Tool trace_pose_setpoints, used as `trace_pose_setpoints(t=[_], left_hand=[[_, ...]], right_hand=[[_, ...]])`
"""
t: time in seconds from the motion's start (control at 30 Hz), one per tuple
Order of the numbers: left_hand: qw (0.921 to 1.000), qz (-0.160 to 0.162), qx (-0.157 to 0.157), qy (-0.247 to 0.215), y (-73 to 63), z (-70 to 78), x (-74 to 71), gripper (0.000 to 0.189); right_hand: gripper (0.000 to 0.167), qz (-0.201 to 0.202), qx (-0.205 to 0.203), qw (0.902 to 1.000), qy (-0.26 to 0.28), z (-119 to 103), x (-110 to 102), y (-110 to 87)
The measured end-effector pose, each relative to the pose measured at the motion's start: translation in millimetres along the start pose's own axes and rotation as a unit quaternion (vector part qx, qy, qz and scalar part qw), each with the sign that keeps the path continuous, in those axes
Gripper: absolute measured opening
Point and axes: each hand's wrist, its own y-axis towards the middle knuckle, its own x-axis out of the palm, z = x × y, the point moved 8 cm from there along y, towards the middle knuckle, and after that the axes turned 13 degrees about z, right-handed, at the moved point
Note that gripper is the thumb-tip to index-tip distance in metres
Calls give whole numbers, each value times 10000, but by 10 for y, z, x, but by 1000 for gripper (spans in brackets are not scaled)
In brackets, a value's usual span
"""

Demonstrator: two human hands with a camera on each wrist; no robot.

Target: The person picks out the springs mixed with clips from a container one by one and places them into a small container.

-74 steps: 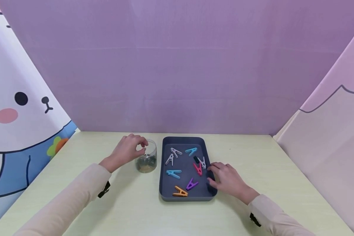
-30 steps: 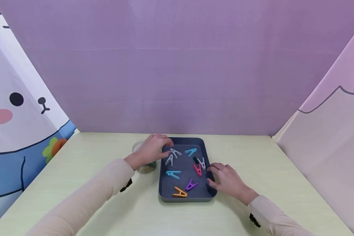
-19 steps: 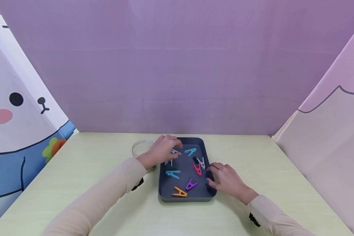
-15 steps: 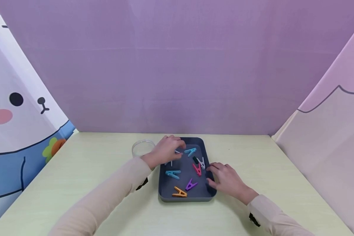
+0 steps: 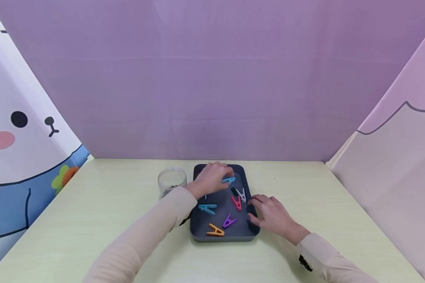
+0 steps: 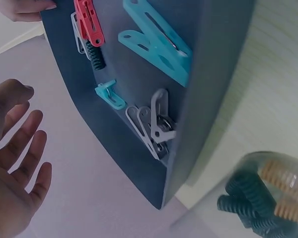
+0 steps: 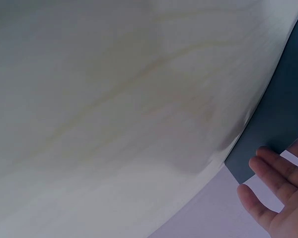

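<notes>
My left hand (image 5: 214, 177) hovers over the far part of a dark grey tray (image 5: 224, 239), fingers loosely bent, nothing in its grasp. Just by its fingertips lies a light blue clothespin (image 5: 228, 180). Two grey clothespins (image 6: 160, 116) lie in the tray, mostly hidden under that hand in the head view. A dark green ribbed coil (image 6: 95, 57) sits against a red clothespin (image 5: 237, 203) and a white clothespin (image 5: 242, 195). My right hand (image 5: 272, 214) is at the tray's right side, its loosely extended fingers touching the wall.
A second light blue clothespin (image 5: 207, 208), a purple one (image 5: 229, 221) and an orange one (image 5: 216, 230) lie nearer in the tray. Left of it stands a clear jar (image 5: 172, 179) with dark green and beige ribbed coils inside. A purple cloth wall (image 5: 212, 98) rises behind the table.
My left hand has moved right, from over the jar, across the grey clothespins, to beside the far light blue clothespin. My right hand has stayed at the tray's side.
</notes>
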Motion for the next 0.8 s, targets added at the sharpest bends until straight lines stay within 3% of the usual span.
trace_pose_setpoints(t=[0.5, 0.8], left_hand=[[9996, 114, -240, -75, 123, 16, 189, 22], [9986, -120, -505, -117, 96, -15, 368, 25]], right_hand=[[33, 68, -28, 10000, 46, -17, -19, 1], [32, 54, -12, 10000, 65, -24, -29, 0]])
